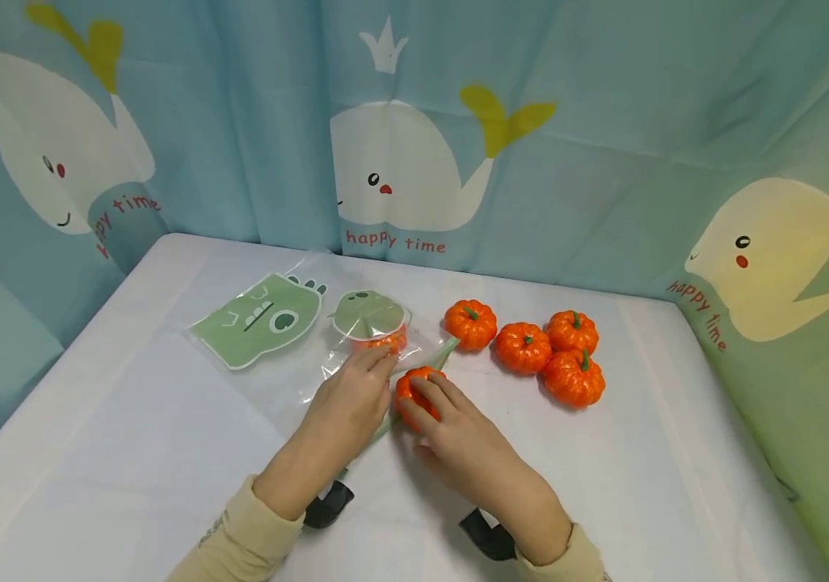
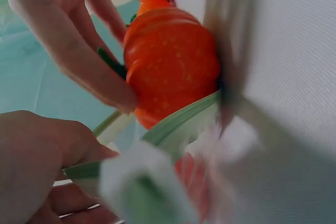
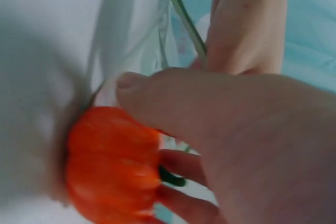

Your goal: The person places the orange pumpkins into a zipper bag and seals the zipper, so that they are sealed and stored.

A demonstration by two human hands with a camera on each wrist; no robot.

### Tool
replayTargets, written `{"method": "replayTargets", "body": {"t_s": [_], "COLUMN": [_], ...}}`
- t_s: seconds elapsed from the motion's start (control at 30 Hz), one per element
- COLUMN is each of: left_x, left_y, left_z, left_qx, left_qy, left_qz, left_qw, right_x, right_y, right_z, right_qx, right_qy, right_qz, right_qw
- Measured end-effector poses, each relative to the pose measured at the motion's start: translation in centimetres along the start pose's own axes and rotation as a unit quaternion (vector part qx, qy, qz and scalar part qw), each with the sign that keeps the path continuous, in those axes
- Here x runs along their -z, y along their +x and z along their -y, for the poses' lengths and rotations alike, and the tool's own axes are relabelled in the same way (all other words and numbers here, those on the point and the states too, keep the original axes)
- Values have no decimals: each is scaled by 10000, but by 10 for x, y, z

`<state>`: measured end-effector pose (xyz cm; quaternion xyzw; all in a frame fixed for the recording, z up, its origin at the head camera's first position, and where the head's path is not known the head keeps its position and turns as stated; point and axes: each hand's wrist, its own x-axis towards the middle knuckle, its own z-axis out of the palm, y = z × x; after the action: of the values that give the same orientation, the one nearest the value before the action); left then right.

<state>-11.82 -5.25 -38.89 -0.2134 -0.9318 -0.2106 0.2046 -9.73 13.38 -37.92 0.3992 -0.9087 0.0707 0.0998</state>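
A clear plastic zip bag (image 1: 276,392) with green cartoon monster prints lies on the table, its mouth toward the right. Inside it, under the smaller print, sits an orange mini pumpkin (image 1: 394,340). My left hand (image 1: 351,398) pinches the bag by its green-edged opening (image 2: 184,117), holding that rim raised. At the mouth, my right hand (image 1: 469,440) grips another mini pumpkin (image 3: 113,163) from above, thumb on one side and fingers on the other. This pumpkin's green stem points up between the fingers, and its body is right at the green edge.
Right of the bag, several more mini pumpkins (image 1: 523,348) stand in a loose group on the white-covered table (image 1: 647,485). A blue-green curtain (image 1: 262,121) with whale prints hangs behind and at both sides. Black straps (image 1: 329,507) show below the wrists.
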Motion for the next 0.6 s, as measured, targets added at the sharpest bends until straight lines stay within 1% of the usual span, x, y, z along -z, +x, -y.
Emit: {"method": "replayTargets", "body": {"t_s": [0.03, 0.13, 0.23, 0.3, 0.37, 0.47, 0.6], "left_x": [-1, -2, 1, 3, 5, 6, 7], "left_y": [-1, 0, 2, 2, 1, 1, 1], "left_z": [0, 1, 1, 0, 0, 0, -1], "left_qx": [-19, -84, -136, -85, -46, -33, -100], "left_qy": [61, 101, -48, -221, -346, -413, -393], "left_qz": [2, -43, -145, -173, -214, -222, -182], "left_qw": [10000, 9999, 9998, 9996, 9992, 9989, 9990], "right_x": [-3, -9, -13, -15, -17, -21, -26], "right_y": [0, 4, 9, 10, 9, 9, 11], "right_z": [0, -1, -3, -4, -4, -5, -5], "right_qx": [33, 228, 319, 280, 164, 68, -75], "right_qy": [19, 163, 395, 526, 587, 481, 59], "right_qz": [-39, -394, -681, -770, -755, -856, -1141], "right_qw": [10000, 9988, 9964, 9952, 9953, 9951, 9934]}}
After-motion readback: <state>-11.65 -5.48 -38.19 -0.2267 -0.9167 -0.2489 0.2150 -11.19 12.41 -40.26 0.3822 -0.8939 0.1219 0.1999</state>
